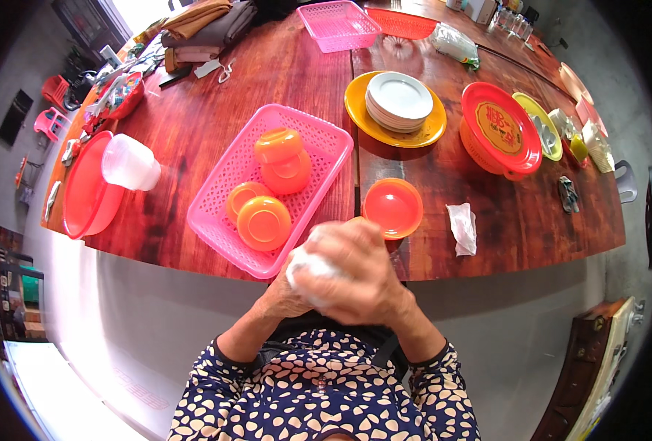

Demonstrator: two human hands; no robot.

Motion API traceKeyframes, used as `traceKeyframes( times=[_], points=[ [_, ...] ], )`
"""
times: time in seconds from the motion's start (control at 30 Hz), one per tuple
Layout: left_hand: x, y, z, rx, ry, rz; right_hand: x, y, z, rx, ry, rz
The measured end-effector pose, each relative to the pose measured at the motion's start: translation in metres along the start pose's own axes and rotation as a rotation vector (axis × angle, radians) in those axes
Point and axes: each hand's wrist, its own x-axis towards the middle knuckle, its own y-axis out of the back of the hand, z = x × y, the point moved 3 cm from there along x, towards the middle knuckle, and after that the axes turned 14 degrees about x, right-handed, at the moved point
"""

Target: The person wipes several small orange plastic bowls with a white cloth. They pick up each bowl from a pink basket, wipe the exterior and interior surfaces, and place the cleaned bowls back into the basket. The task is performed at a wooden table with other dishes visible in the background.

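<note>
Head view: both hands, right hand (363, 268) over left hand (285, 294), clasp crumpled white tissue (307, 272).

Dark red wood table (216, 110), seam down the mid. Just ahead of the clasped hands (348, 268): orange bowl (393, 207), crumpled white tissue (462, 228) to its right. Ahead-left of hands: pink basket (326, 151) w/ orange bowls. Far left: red basin (83, 198), clear tub on its rim. Further ahead: yellow plate (359, 114) w/ stack of white plates; right of that, red round lidded basket (499, 128). Far edge: 2nd pink basket (338, 26), folded cloth (208, 26)
</note>
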Motion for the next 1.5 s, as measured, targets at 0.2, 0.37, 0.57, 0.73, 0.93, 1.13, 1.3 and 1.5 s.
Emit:
traceKeyframes(
  times=[0.2, 0.37, 0.57, 0.73, 0.93, 1.13, 1.3, 1.5],
  points=[
    [-0.01, -0.008, 0.014, 0.06, -0.062, 0.066, -0.006, 0.0, -0.003, -0.139, -0.049, 0.12],
    [-0.008, -0.015, 0.035, 0.061, -0.03, 0.098, -0.014, 0.02, 0.028, 0.286, -0.227, 0.379],
    [-0.001, -0.01, 0.022, -0.469, -0.038, 0.165, -0.027, 0.006, 0.033, 0.475, -0.506, 0.606],
    [0.0, -0.009, 0.017, -0.648, -0.031, 0.263, -0.021, -0.005, 0.015, -0.06, -0.193, 0.386],
    [-0.005, -0.007, 0.011, -0.511, -0.024, 0.199, -0.003, 0.003, 0.003, -0.128, -0.092, 0.185],
    [0.004, -0.007, 0.024, -0.613, -0.106, 0.202, -0.023, 0.006, 0.004, -0.177, -0.261, 0.294],
    [0.001, -0.009, 0.016, -0.629, -0.051, 0.242, -0.036, -0.004, -0.008, -0.355, -0.221, 0.205],
    [0.0, -0.012, 0.013, -0.713, -0.048, 0.237, -0.017, 0.002, -0.007, -0.312, -0.175, 0.083]
  ],
)
